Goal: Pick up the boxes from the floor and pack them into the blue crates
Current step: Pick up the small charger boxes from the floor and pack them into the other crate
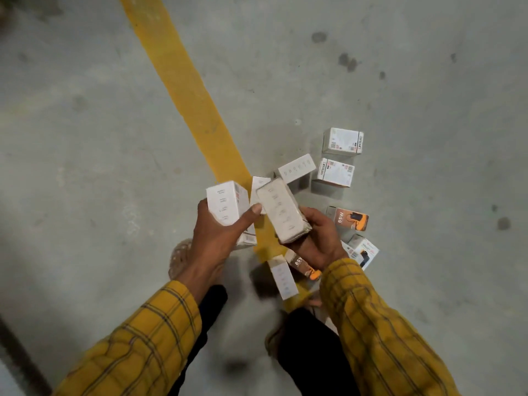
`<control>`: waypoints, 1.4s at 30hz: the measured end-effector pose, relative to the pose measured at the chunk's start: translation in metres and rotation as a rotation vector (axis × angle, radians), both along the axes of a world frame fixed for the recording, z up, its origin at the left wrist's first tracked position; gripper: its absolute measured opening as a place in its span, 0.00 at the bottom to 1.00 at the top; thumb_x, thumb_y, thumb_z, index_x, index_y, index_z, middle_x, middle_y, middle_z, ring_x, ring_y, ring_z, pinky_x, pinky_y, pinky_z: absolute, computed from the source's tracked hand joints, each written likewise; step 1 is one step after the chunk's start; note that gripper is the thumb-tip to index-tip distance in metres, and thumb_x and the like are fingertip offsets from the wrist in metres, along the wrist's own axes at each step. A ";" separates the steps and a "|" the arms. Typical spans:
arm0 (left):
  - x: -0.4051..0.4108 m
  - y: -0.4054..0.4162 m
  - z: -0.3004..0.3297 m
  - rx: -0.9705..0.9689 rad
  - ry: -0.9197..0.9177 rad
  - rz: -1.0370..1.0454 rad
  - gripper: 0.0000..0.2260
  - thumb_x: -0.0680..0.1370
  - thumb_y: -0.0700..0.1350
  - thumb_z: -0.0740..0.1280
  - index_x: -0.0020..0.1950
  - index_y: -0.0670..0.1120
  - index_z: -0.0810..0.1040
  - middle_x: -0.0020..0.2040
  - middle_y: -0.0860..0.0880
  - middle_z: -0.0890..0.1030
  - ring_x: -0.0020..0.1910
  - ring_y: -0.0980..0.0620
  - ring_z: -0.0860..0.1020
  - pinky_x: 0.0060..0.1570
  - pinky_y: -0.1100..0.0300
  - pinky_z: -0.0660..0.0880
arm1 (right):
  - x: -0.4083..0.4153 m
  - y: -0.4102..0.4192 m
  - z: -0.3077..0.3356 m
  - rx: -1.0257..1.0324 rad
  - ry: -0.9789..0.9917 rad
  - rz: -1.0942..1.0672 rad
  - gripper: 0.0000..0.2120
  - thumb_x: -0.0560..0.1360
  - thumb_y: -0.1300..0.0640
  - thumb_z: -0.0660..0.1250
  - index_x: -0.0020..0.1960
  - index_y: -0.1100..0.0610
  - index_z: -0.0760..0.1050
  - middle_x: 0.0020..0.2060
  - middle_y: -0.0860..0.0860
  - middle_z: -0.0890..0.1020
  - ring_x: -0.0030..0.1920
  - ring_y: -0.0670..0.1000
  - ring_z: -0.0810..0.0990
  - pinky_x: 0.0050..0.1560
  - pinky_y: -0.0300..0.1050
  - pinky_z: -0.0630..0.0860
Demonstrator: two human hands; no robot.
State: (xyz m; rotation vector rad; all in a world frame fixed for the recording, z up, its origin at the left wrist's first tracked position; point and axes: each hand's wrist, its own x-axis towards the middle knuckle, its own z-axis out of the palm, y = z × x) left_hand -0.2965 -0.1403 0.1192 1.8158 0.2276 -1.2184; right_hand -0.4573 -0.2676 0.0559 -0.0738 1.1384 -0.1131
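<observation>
My left hand (217, 238) grips a white box (227, 205) and another white box (258, 192) beside it, thumb stretched across. My right hand (317, 238) holds a long white box (283, 210) tilted above the floor. Several boxes lie on the floor: two white boxes (343, 141) (335, 172) at the right, a white one (297, 168) behind my hands, an orange 65W box (350, 218), a white and blue box (363, 251), another 65W box (303, 265) and a white box (283, 277) under my right wrist. No blue crate is in view.
A yellow painted line (185, 90) runs diagonally across the grey concrete floor (85, 138). My foot in a pale sandal (180, 257) stands left of the boxes. A dark strip (20, 358) crosses the bottom left corner.
</observation>
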 end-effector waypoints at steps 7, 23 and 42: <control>-0.021 0.005 0.087 -0.269 0.295 0.068 0.25 0.77 0.50 0.72 0.72 0.56 0.70 0.64 0.52 0.82 0.62 0.48 0.82 0.58 0.43 0.80 | 0.016 0.017 0.133 -0.294 -0.032 0.075 0.23 0.83 0.61 0.57 0.78 0.54 0.66 0.71 0.60 0.76 0.70 0.62 0.75 0.74 0.65 0.67; 0.068 0.040 0.421 -0.500 -0.092 -0.046 0.41 0.74 0.48 0.77 0.78 0.65 0.56 0.69 0.59 0.75 0.67 0.55 0.76 0.59 0.46 0.81 | 0.107 0.052 0.491 -0.929 0.065 0.611 0.19 0.86 0.41 0.56 0.76 0.36 0.67 0.69 0.46 0.79 0.66 0.54 0.81 0.62 0.59 0.81; -0.046 0.184 0.623 -0.768 -0.388 0.297 0.42 0.72 0.39 0.77 0.76 0.64 0.59 0.68 0.53 0.77 0.65 0.47 0.79 0.54 0.43 0.82 | 0.053 0.167 0.707 -1.291 -0.125 0.607 0.11 0.83 0.52 0.58 0.63 0.39 0.70 0.54 0.53 0.81 0.51 0.56 0.85 0.41 0.48 0.85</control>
